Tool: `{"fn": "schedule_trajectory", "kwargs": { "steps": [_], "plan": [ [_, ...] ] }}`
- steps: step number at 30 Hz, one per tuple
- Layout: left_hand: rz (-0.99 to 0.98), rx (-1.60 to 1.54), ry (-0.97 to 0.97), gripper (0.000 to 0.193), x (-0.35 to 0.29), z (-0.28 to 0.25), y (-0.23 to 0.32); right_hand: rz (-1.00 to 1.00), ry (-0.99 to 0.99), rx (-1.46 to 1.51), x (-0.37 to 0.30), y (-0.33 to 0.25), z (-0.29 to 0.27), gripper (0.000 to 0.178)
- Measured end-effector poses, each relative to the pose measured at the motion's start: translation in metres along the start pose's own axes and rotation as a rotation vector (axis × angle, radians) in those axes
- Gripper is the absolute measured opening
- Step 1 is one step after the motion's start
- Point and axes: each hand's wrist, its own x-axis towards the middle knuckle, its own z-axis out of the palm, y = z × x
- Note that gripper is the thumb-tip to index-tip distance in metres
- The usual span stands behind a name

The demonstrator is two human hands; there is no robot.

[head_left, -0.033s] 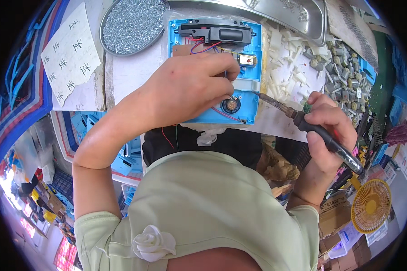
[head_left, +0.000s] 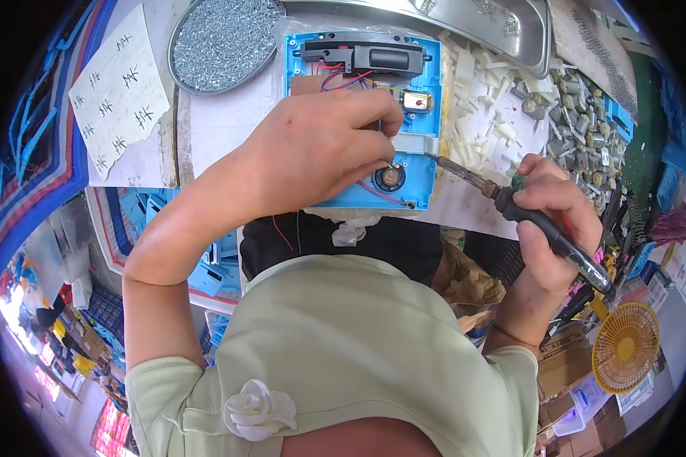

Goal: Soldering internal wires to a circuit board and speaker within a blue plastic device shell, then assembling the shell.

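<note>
A blue plastic housing (head_left: 425, 171) lies on the bench in front of me, its inner side up. My left hand (head_left: 324, 148) reaches over it, thumb and fingers pinched together; whatever they grip is hidden. Just beside those fingertips sits a small round speaker (head_left: 389, 177). My right hand (head_left: 560, 209) is wrapped round the black handle of a soldering iron (head_left: 504, 201). The iron's tip is at the housing's right edge, near a pale strip (head_left: 417, 143). Farther up are a small motor (head_left: 417, 101), coloured wires (head_left: 348, 81) and a black elongated part (head_left: 373, 57).
A round tray of small screws (head_left: 225, 46) stands at the back left, near a marked paper sheet (head_left: 118, 95). White plastic pieces (head_left: 484, 95) and many small motors (head_left: 583, 133) are heaped to the right. Behind is a metal tray (head_left: 537, 46); a yellow fan (head_left: 625, 345) stands lower right.
</note>
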Motion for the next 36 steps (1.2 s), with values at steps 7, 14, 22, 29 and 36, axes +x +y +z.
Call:
{"fn": "schedule_trajectory", "kwargs": {
  "steps": [7, 14, 22, 29, 36],
  "plan": [
    [-0.003, 0.070, 0.052, 0.018, 0.002, 0.007, 0.008, -0.019, -0.028, -0.025, 0.003, -0.001, 0.000, 0.030],
    [-0.013, 0.128, 0.061, 0.020, 0.002, 0.011, 0.011, -0.012, -0.088, -0.029, 0.007, -0.002, 0.009, 0.030],
    [0.032, 0.118, 0.068, 0.022, 0.000, 0.009, 0.012, 0.021, -0.144, -0.056, 0.010, -0.003, 0.018, 0.028],
    [0.080, 0.132, 0.105, 0.026, -0.003, 0.013, 0.009, 0.007, -0.158, -0.058, 0.011, -0.001, 0.017, 0.029],
    [0.113, 0.203, 0.052, 0.025, 0.000, 0.012, 0.012, 0.033, -0.162, -0.063, 0.013, -0.003, 0.019, 0.029]
  ]
}}
